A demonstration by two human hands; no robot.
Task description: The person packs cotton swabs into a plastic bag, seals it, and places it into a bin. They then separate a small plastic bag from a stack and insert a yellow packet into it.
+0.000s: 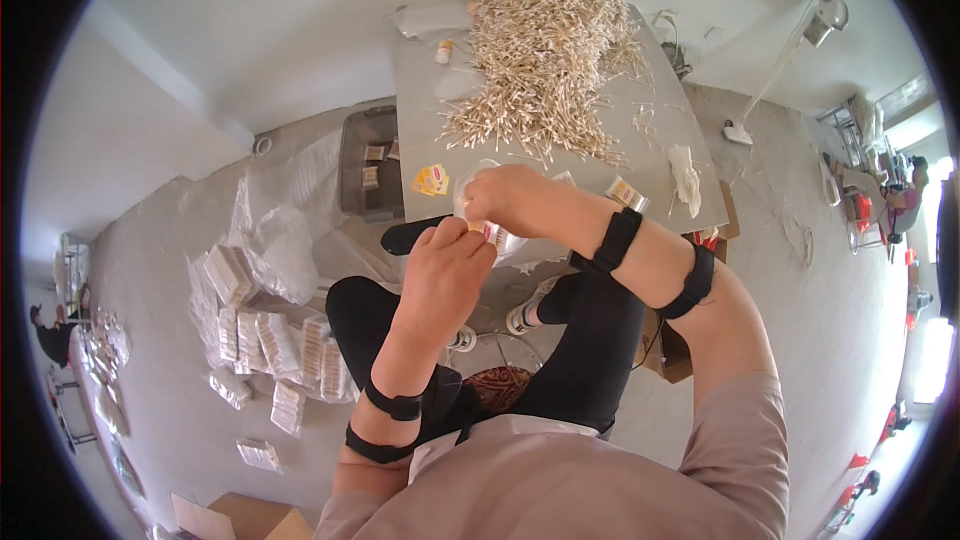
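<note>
Both hands meet over the near edge of the bench [660,155]. The left hand [445,275] is curled shut, its fingertips pinching a clear bag [505,240] from below. The right hand [510,198] is also closed on the bag, gripping its top just above the left one. The bag sits between the two hands, at the bench edge above the person's knees; what is inside it cannot be told.

Farther back on the bench lies a big pile of swabs [545,50], with loose ones scattered round it. A yellow sticker [431,179] lies just left of the hands, and a small bottle [443,51] stands beside the pile. A grey crate [365,165] sits left of the bench. Filled packs [270,340] are stacked on the floor at the person's left.
</note>
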